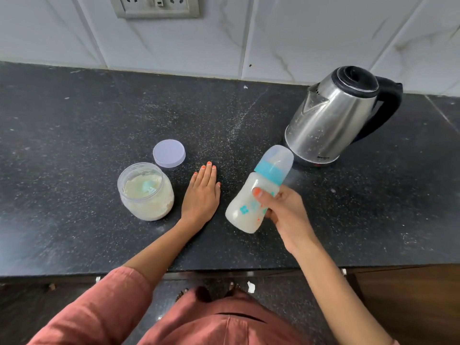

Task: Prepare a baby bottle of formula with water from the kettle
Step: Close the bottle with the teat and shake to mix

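The capped baby bottle (240, 210), tilted above the countertop's (99, 120) front middle, is clamped by the curled fingers of the right hand (283, 212) while the left hand (201, 192) is laid flat, fingers together; if shaken loosely, it could be dropped.

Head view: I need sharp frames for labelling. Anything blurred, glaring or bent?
Head view: the milky blue-collared baby bottle in the right hand is slightly motion-blurred; the stainless steel kettle shows soft reflections, no harsh glare, and leans from wide-angle distortion.

Wall socket (154, 7) cut off at top edge; kettle (331, 115) logo too sm. to read; right hand (286, 212) fingers mostly hidden behind bottle (239, 210).
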Tool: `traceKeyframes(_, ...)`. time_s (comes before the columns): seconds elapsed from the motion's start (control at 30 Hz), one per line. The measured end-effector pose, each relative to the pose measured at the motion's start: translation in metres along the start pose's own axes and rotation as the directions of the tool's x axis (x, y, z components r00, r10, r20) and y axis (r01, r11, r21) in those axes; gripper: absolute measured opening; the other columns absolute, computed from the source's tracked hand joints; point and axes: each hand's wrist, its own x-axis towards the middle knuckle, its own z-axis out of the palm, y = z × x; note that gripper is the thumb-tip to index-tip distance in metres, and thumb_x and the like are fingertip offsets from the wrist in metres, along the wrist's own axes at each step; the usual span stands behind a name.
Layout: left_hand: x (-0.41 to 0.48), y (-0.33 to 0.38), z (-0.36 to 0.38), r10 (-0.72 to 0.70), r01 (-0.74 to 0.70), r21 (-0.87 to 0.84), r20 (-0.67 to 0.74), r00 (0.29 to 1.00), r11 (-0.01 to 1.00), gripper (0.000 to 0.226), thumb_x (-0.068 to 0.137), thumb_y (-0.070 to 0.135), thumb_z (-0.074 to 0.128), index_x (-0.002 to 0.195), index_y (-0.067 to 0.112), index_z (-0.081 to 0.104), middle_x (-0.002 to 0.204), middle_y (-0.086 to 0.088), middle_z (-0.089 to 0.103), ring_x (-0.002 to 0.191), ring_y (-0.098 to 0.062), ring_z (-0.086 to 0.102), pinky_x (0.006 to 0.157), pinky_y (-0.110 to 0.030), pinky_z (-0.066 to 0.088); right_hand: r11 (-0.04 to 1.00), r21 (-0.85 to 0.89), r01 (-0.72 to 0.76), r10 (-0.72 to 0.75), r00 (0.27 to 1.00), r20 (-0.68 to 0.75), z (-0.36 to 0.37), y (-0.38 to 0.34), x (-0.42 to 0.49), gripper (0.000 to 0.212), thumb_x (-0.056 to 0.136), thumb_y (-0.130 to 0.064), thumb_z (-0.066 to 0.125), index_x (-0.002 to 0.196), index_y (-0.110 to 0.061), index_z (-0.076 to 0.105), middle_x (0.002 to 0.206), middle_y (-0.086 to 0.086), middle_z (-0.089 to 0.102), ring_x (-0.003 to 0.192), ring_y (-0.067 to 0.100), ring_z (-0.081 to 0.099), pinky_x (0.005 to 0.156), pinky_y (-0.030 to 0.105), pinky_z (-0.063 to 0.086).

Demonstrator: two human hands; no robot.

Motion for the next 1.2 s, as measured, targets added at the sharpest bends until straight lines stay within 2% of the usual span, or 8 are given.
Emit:
traceKeyframes(0.07,-0.001,0.001,0.0,0.001,-0.001,-0.01,-0.004,1.0,1.0,0.051,0.101,0.027,0.019,0.147,0.008,0.008,0.157,-0.007,0.005,0.145,-0.019,0.003,0.116,-0.03,0.0,0.996,0.077,0.044,-0.039,0.997,-0.065,-0.004,-0.005,0.005,0.029,0.06,-0.021,0.067,0.089,-0.016,0.065,0.079,-0.007,0.072,0.078,0.008,0.067,0.07,0.025,0.056)
traceKeyframes(0.2,-0.002,0.0,0.0,0.008,-0.008,-0.015,-0.025,1.0,1.0,0.05,0.101,0.027,0.02,0.147,0.007,0.01,0.157,-0.008,0.007,0.145,-0.02,0.005,0.116,-0.03,0.0,0.857,0.486,0.171,-0.045,0.964,-0.261,-0.006,-0.014,0.019,0.021,0.084,-0.019,0.058,0.104,-0.014,0.06,0.096,-0.001,0.069,0.08,0.005,0.069,0.068,0.023,0.057)
traceKeyframes(0.4,-0.001,0.0,0.0,0.003,-0.003,-0.004,-0.003,1.0,1.0,0.051,0.101,0.027,0.019,0.147,0.008,0.008,0.157,-0.008,0.005,0.145,-0.019,0.003,0.116,-0.031,0.0,0.993,0.094,-0.07,0.07,0.998,0.006,0.0,0.004,0.001,0.031,0.061,-0.025,0.066,0.09,-0.016,0.065,0.082,-0.005,0.072,0.079,0.007,0.068,0.068,0.023,0.057)
traceKeyframes(0.6,-0.002,0.0,0.0,0.005,-0.006,-0.006,-0.022,1.0,1.0,0.051,0.101,0.027,0.019,0.147,0.008,0.009,0.157,-0.007,0.007,0.145,-0.019,0.004,0.116,-0.03,0.001,0.865,0.479,0.148,-0.032,0.97,-0.241,-0.004,-0.013,0.018,0.014,0.085,-0.02,0.056,0.099,-0.017,0.061,0.094,-0.003,0.07,0.083,0.006,0.067,0.073,0.025,0.057)
traceKeyframes(0.8,-0.001,0.0,0.0,-0.005,0.005,-0.004,0.009,1.0,1.0,0.051,0.101,0.028,0.017,0.147,0.009,0.006,0.157,-0.006,0.003,0.145,-0.018,0.001,0.116,-0.03,-0.002,1.0,-0.022,0.003,-0.003,1.0,-0.008,0.003,0.002,0.0,0.03,0.059,-0.024,0.068,0.088,-0.017,0.065,0.077,-0.009,0.072,0.077,0.005,0.067,0.071,0.024,0.056)
traceKeyframes(1.0,-0.002,0.0,-0.001,0.008,-0.008,-0.013,-0.011,1.0,1.0,0.051,0.101,0.027,0.018,0.147,0.008,0.008,0.157,-0.007,0.005,0.145,-0.019,0.003,0.116,-0.03,-0.001,0.907,0.386,0.17,-0.073,0.964,-0.254,-0.007,-0.016,0.018,0.014,0.082,-0.016,0.06,0.096,-0.018,0.062,0.087,-0.008,0.071,0.079,0.003,0.068,0.066,0.021,0.056)
traceKeyframes(1.13,-0.001,0.0,-0.001,0.001,-0.001,-0.013,-0.008,1.0,1.0,0.051,0.101,0.027,0.02,0.147,0.007,0.01,0.157,-0.008,0.007,0.145,-0.02,0.005,0.116,-0.031,0.0,0.999,-0.024,0.024,-0.025,0.999,-0.039,-0.002,-0.002,0.004,0.026,0.065,-0.019,0.068,0.091,-0.017,0.064,0.08,-0.007,0.071,0.081,0.009,0.066,0.078,0.03,0.055)
traceKeyframes(1.2,-0.001,0.001,0.0,-0.003,0.003,-0.014,-0.004,1.0,1.0,0.051,0.101,0.027,0.02,0.147,0.008,0.009,0.157,-0.008,0.006,0.145,-0.019,0.004,0.116,-0.03,0.0,0.994,-0.107,0.022,-0.023,1.0,-0.009,-0.006,-0.002,0.001,0.032,0.058,-0.022,0.07,0.089,-0.017,0.065,0.078,-0.007,0.072,0.081,0.009,0.065,0.081,0.032,0.052)
